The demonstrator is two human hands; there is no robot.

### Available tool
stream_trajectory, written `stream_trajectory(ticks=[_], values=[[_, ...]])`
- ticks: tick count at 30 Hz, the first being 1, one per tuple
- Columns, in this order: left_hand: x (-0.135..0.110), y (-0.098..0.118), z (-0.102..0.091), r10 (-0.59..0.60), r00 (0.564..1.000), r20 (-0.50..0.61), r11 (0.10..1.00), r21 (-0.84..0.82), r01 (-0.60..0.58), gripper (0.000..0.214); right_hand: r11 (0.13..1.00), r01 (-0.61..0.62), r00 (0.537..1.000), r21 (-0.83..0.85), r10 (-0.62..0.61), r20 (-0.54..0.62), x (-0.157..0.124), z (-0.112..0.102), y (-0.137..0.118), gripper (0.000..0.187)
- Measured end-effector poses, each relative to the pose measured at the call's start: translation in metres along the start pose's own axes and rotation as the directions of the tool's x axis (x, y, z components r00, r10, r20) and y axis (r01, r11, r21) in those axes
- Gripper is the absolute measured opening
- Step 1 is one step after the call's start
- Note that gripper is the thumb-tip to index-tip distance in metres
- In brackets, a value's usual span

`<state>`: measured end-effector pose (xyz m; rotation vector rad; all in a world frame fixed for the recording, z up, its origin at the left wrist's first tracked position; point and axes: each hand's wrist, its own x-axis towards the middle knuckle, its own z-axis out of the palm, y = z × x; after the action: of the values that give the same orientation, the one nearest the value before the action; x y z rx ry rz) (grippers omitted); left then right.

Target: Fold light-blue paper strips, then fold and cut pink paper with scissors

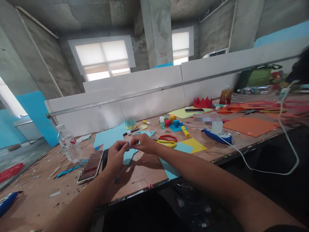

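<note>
My left hand (117, 155) and my right hand (143, 143) meet above the table, fingertips pinched together. Between them is a small blue-grey piece (128, 144), mostly covered by the fingers; it looks like paper, but its shape is hard to make out. Under and behind the hands lie light blue paper sheets (108, 135). Red-and-yellow-handled scissors (167, 142) rest just right of my right hand. By my left wrist is a phone with a white case (89, 173), and a dark narrow object (105, 158) lies beside it.
A clear plastic bottle (69, 145) stands at left. Behind are a small paper crown (130, 124), a glue stick (162, 124) and a yellow marker-like tube (185, 131). A blue glue gun (216, 136) with a white cord and orange sheets (249, 125) lie at right. The table's front edge is near.
</note>
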<state>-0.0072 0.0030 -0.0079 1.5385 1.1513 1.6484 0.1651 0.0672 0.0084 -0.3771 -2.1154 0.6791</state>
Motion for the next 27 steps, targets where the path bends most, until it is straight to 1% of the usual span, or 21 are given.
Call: stream_trajectory(ticks=[4,10,13,17,27], values=[[0.0032,-0.0072,-0.0016,-0.030,1.000,0.005,0.996,-0.085,0.030,0.026,1.000,-0.003,1.000,0.008,0.003,-0.004,0.0005,0.0008,0.0004,0.008],[0.0050,-0.0090,-0.0030,-0.065,0.997,0.036,0.974,-0.214,0.071,0.041,0.994,-0.054,0.998,0.091,0.056,-0.021,0.0002,0.0010,0.0043,0.018],[0.0043,-0.0071,-0.0032,-0.078,0.996,0.039,0.967,-0.241,0.085,0.044,0.990,-0.069,0.997,0.122,0.073,-0.028,0.0005,0.0011,0.0050,0.019],[0.0033,-0.0050,-0.0029,-0.095,0.995,0.044,0.956,-0.276,0.103,0.048,0.987,-0.071,0.997,0.147,0.075,-0.025,0.0015,0.0005,0.0059,0.014],[0.0027,-0.0031,-0.0023,-0.088,0.995,0.043,0.949,-0.301,0.097,0.046,0.981,-0.084,0.996,0.173,0.090,-0.025,0.0006,0.0025,0.0053,0.012]])
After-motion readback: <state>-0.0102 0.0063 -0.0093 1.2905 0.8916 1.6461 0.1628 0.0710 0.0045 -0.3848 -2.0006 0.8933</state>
